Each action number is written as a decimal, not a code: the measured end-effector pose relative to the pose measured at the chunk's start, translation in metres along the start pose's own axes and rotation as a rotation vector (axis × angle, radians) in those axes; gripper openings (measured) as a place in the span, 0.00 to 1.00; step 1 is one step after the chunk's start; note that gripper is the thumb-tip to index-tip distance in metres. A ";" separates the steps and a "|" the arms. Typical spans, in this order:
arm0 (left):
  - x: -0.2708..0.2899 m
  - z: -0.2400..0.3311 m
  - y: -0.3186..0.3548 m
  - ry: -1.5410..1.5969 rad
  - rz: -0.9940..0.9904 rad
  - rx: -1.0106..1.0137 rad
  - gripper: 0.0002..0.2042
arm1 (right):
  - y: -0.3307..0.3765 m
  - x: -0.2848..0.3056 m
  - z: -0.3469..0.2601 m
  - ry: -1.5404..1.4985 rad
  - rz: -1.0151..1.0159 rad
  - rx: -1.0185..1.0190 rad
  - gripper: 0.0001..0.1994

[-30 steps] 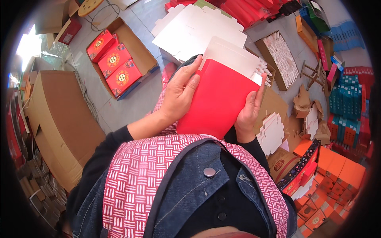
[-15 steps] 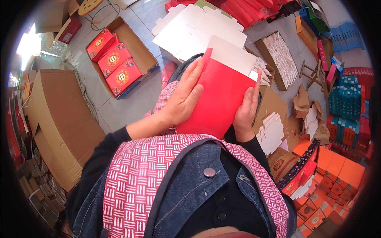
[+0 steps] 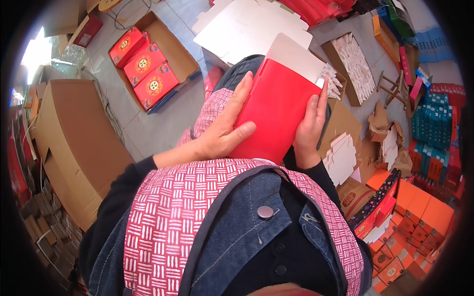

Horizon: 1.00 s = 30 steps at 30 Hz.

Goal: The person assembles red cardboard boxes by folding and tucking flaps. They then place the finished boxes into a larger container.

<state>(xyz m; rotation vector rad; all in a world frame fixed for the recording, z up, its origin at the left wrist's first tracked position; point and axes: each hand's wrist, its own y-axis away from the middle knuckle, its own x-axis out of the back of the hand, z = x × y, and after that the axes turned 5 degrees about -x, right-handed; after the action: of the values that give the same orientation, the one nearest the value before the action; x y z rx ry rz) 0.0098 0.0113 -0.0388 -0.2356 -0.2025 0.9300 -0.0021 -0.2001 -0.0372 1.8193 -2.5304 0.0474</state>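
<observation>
Red box [image 3: 276, 111] held flat between both hands.
The left hand [image 3: 222, 133] presses open on its face; the right hand [image 3: 310, 129] grips its right edge, a white flap [image 3: 294, 54] sticking out beyond the fingertips.

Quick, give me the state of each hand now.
Left hand: open, palm pressed flat on the flat red cardboard box blank.
Right hand: fingers curled around the blank's right edge, gripping it.

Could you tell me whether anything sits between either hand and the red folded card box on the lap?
Nothing visible does. The left hand lies flat on the red card box, and the right hand holds its right edge directly.
</observation>
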 end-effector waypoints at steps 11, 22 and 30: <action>0.009 0.002 0.032 -0.055 -0.055 0.182 0.40 | 0.047 -0.028 0.009 -0.020 -0.035 -0.068 0.25; 0.006 -0.007 0.046 -0.031 0.042 0.152 0.33 | 0.057 -0.026 0.023 -0.118 -0.030 -0.156 0.25; -0.003 -0.007 0.053 -0.038 0.262 0.190 0.27 | 0.054 -0.031 0.021 -0.117 0.059 -0.170 0.23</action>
<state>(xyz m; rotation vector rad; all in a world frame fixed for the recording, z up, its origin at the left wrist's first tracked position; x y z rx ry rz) -0.0308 0.0389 -0.0611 -0.0691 -0.1180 1.2072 -0.0437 -0.1542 -0.0595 1.7323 -2.5729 -0.2726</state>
